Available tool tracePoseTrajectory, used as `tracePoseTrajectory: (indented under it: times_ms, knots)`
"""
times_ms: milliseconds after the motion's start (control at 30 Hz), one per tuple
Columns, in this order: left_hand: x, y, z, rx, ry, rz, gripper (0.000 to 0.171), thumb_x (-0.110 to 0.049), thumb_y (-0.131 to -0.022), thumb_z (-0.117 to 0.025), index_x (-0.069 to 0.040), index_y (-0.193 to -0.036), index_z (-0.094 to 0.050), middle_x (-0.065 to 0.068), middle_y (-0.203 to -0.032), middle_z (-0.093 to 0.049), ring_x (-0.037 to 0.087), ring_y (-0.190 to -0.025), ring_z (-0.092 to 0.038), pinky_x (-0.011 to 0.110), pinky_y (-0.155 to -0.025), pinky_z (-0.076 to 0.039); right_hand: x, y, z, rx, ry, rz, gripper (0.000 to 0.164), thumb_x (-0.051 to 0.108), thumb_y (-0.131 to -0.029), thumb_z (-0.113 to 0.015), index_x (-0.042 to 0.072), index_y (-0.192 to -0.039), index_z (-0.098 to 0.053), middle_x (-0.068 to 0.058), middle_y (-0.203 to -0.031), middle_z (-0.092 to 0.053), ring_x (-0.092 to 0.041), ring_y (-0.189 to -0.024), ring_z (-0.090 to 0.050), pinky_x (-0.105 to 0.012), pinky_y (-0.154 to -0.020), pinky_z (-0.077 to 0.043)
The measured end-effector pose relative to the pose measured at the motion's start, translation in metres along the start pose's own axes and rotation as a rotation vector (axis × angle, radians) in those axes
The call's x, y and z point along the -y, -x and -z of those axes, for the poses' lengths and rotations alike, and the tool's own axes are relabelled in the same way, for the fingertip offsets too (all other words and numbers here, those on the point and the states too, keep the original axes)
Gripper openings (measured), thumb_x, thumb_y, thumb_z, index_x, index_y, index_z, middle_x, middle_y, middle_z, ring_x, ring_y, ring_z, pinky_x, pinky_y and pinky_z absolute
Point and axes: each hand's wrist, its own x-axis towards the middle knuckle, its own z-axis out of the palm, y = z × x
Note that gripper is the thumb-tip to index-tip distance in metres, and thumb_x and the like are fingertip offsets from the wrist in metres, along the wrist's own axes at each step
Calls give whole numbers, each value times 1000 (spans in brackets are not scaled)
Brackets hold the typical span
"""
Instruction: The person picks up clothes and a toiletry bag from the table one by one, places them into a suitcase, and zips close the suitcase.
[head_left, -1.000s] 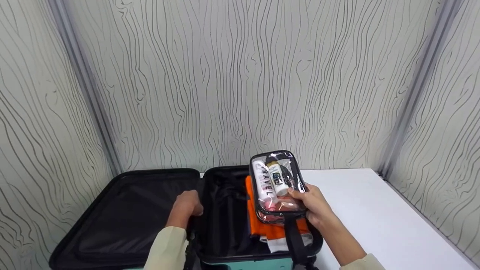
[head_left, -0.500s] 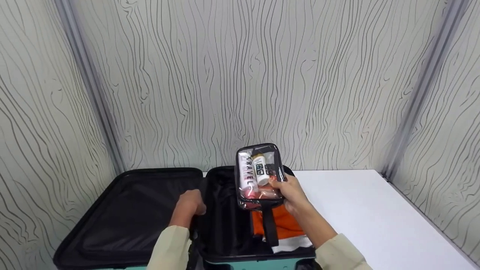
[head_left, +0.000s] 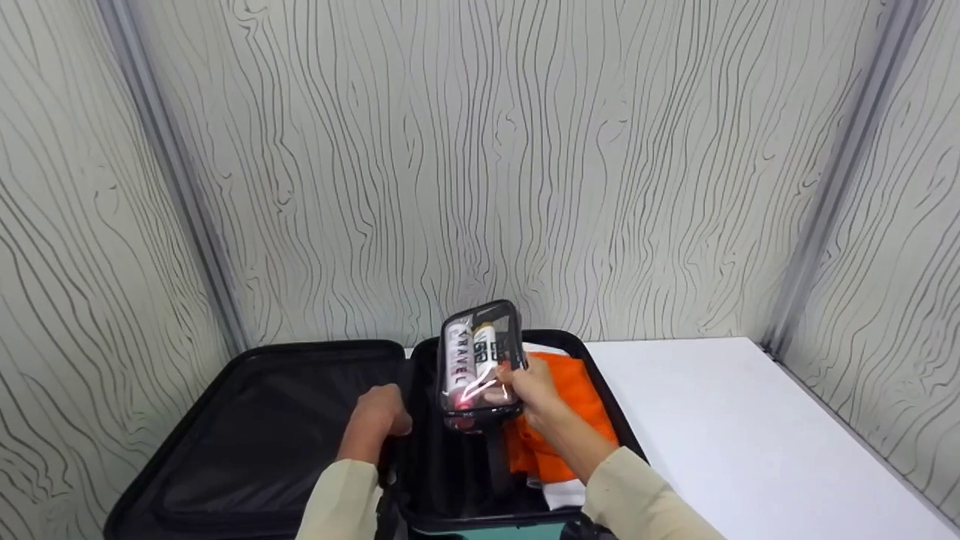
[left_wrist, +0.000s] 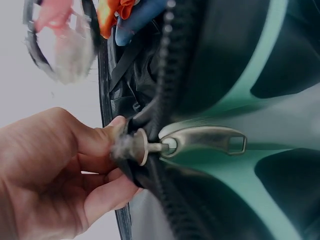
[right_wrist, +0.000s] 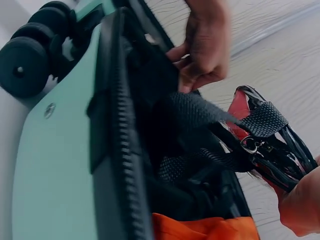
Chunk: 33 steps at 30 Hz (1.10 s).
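From the head we look forward and down from well back, wood-grain wall (head_left: 480, 165) at twelve o'clock, open hard-shell suitcase (head_left: 247, 435) around seven. At the left wrist we sit very near, facing the metal zipper pull (left_wrist: 200, 136), left hand (left_wrist: 55, 170) at eight. From the right wrist we see the suitcase close and aslant, mint-green shell (right_wrist: 62, 150) at nine. All views share the left hand and orange cloth (right_wrist: 200, 228).
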Motion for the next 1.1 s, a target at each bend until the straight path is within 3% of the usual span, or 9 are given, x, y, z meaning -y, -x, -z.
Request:
tracePoseTrajectory:
  times_ms: [267, 433, 767, 900, 1100]
  knots:
    - [1, -1, -1, 10, 5, 28, 20, -6, -66, -69, 1, -84, -63, 15, -84, -62, 25, -70, -48, 40, -67, -45, -20, 0, -15, 57, 42, -43, 36, -12, -84, -47, -13, -120, -43, -19, -88, -59, -27, -62, -64, -35, -56, -55]
    - [1, -2, -3, 11, -9, 22, 21, -7, -66, -68, 1, -85, -63, 14, -84, -61, 25, -70, -47, 39, -66, -44, -32, 1, -21, 49, 93, -50, 39, -16, -78, -44, -14, -117, -44, -19, -86, -58, -28, -67, -64, -36, -57, -55]
    - [-3, -3, -4, 41, 5, 52, 22, -9, -71, -70, 0, -90, -63, 16, -93, -64, 25, -74, -51, 39, -68, -44, -54, 1, -26, 67, 186, -54, 41, -16, -75, -46, -13, -116, -44, -14, -83, -57, -21, -66, -58, -33, -55, -53]
    - [-4, -4, -6, 46, 18, 54, 22, -9, -71, -71, -1, -90, -63, 16, -94, -63, 25, -73, -49, 38, -66, -42, -59, 0, -22, 65, 277, -51, 41, -16, -72, -47, -13, -113, -42, -15, -85, -56, -22, -68, -56, -32, -55, -51]
    - [1, -5, -4, 49, 29, 62, 23, -8, -71, -71, 1, -91, -64, 17, -95, -63, 26, -73, -48, 39, -66, -42, -55, -2, -25, 100, 441, -45, 45, -11, -74, -50, -12, -116, -36, -22, -101, -51, -27, -88, -50, -35, -76, -47]
